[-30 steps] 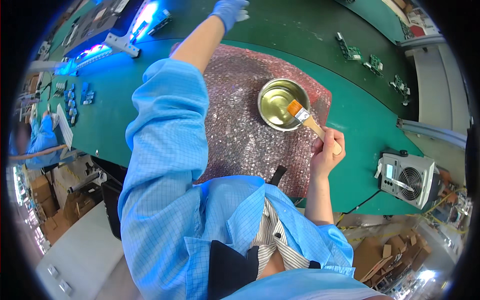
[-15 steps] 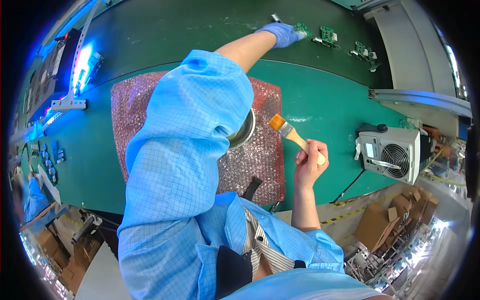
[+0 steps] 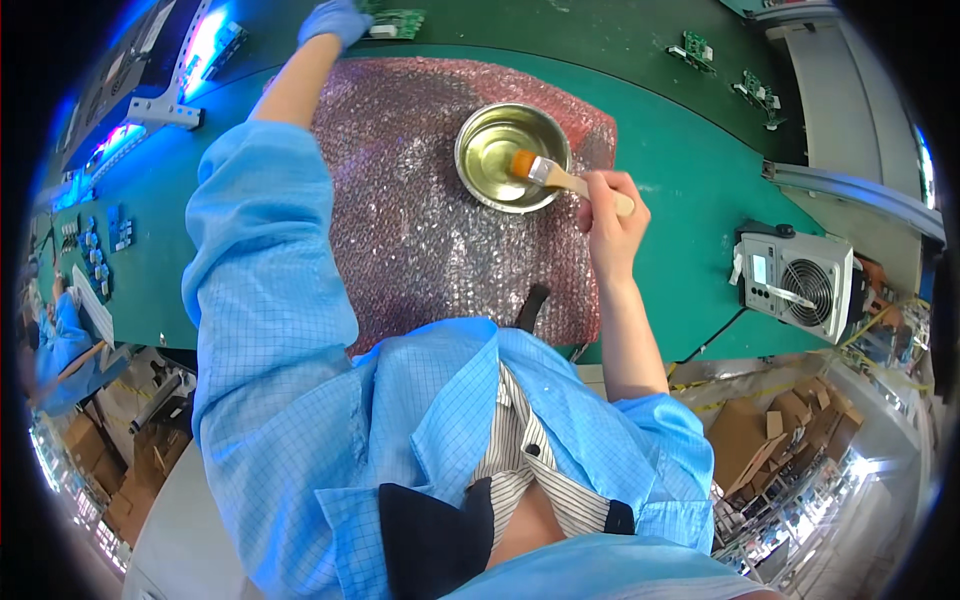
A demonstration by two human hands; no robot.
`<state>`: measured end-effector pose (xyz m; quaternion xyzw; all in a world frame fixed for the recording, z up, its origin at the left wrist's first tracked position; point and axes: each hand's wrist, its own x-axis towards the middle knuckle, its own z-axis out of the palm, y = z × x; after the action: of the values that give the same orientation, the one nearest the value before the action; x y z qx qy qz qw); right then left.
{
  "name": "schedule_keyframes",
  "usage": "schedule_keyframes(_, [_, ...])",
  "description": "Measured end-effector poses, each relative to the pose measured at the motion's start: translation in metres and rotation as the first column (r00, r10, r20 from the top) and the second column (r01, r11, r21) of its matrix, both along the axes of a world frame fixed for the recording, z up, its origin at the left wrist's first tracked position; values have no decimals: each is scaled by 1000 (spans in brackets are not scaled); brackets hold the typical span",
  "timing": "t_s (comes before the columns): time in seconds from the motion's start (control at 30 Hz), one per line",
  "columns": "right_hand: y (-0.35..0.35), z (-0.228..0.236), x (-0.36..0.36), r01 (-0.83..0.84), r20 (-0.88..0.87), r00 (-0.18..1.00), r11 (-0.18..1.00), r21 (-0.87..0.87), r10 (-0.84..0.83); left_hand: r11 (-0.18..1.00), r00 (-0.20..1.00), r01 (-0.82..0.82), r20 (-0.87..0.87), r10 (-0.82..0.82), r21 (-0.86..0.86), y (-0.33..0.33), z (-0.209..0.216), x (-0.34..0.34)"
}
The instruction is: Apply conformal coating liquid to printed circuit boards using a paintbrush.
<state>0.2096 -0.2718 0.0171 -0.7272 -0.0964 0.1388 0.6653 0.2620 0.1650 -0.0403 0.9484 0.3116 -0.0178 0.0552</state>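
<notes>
My right hand [image 3: 617,215] is closed around the wooden handle of a flat paintbrush [image 3: 572,182]. Its orange bristles reach over the inside of a round metal bowl [image 3: 465,181] with yellowish liquid in it; whether they touch the liquid, I cannot tell. Under the bowl lies a sheet of pinkish bubble wrap [image 3: 420,240]. My left hand [image 3: 334,24], in a blue glove, is at the top edge, at the left end of a green circuit board [image 3: 400,22]. It appears to grip that end, though its fingertips are partly hidden.
Two more circuit boards [image 3: 693,50] [image 3: 760,95] lie on the dark strip at the far right. On the green table's right stands a white device with a fan [image 3: 797,281]. A metal bracket with blue light [image 3: 165,112] is at left. Blue parts [image 3: 95,252] lie farther left.
My left hand has moved left along the dark strip, and the circuit board has come with it. My right hand has brought the paintbrush over the bowl, which my left arm no longer covers.
</notes>
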Motion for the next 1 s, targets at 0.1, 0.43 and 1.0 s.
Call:
schedule_keyframes(0.1, [8,-6,4,2,-47,999,1000,-27,-4,998,997,-63,47,64,-22,44,-19,-38])
schedule_keyframes(0.43, [12,-12,3,24,10,1000,997,-72,-24,82,563,591,483,671,-803,-2,17,-140])
schedule_keyframes(1.0, [-31,56,13,12,101,995,999,32,-15,-207,846,453,344,408,-867,-130,58,-164])
